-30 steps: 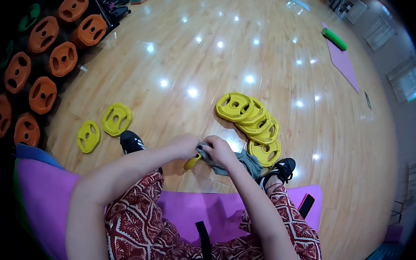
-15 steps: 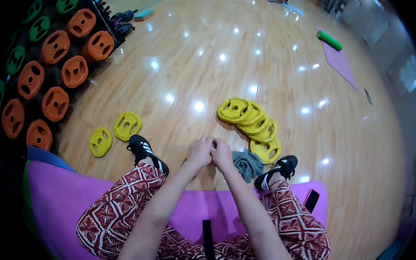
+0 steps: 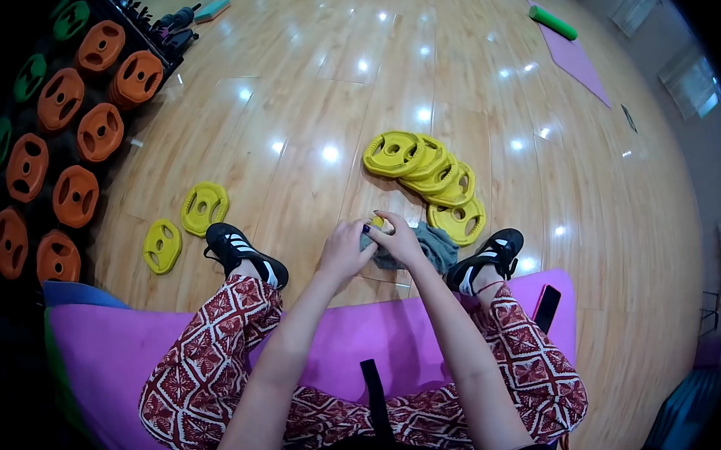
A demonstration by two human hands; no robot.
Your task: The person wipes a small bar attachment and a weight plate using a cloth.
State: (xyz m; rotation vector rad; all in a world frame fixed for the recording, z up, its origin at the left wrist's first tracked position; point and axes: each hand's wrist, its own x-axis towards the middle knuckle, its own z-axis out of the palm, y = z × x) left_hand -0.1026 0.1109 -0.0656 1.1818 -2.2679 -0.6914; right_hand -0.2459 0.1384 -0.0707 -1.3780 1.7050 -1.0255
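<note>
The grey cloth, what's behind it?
Just beyond the grey cloth is a yellow plate, the nearest in an overlapping row, on the wooden floor. The right hand hides some of the cloth. Whatever lies under the cloth is covered, so I can't tell.

Light: moderate, cool overall. Floor [image 3: 318, 109]: scattered white glare spots lay beyond the fingers [image 3: 396, 225], reflected off the gloss. Mat [image 3: 109, 350]: soft, faint-edged shadows fell below the fingers. Wall [image 3: 662, 70]: dim and hazy, far right of them, with one bluish-white glow. Plate rack [image 3: 96, 130]: its gaps sank into near-black, left of them. Fingers: slightly soft; fine detail was unclear. Edges: strongly bowed, black-cornered.
</note>
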